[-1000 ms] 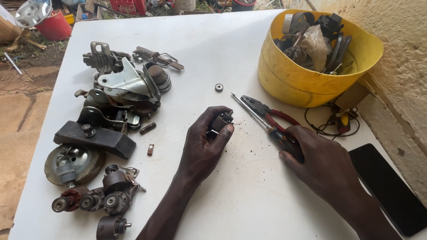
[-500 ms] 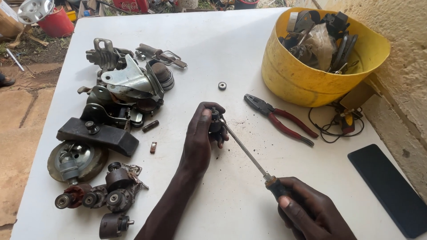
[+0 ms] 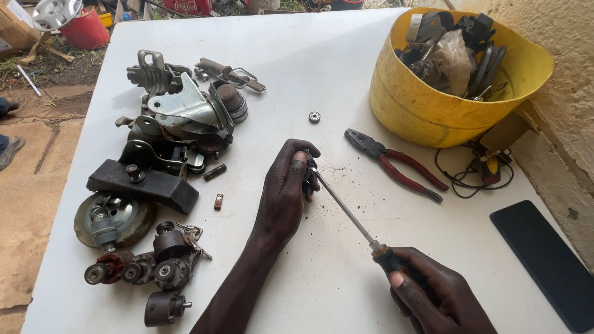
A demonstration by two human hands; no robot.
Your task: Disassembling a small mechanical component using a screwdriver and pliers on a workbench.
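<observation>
My left hand (image 3: 286, 188) rests on the white table (image 3: 309, 68) at the middle, fingers closed around a small dark metal part (image 3: 309, 166) that is mostly hidden. My right hand (image 3: 433, 291), at the lower right, grips the dark handle of a long screwdriver (image 3: 346, 210). Its thin shaft runs up and left, and the tip meets the small part at my left fingertips.
Red-handled pliers (image 3: 396, 164) lie right of my left hand. A yellow tub (image 3: 433, 111) of metal parts stands at the back right. A small bearing (image 3: 314, 116) lies alone. A pile of caster wheels and brackets (image 3: 167, 142) fills the left side. A black phone (image 3: 544, 260) lies at the right edge.
One second ago my right hand was at the pliers. It then took up the screwdriver and brought its tip to the part in my left hand, where it stays.
</observation>
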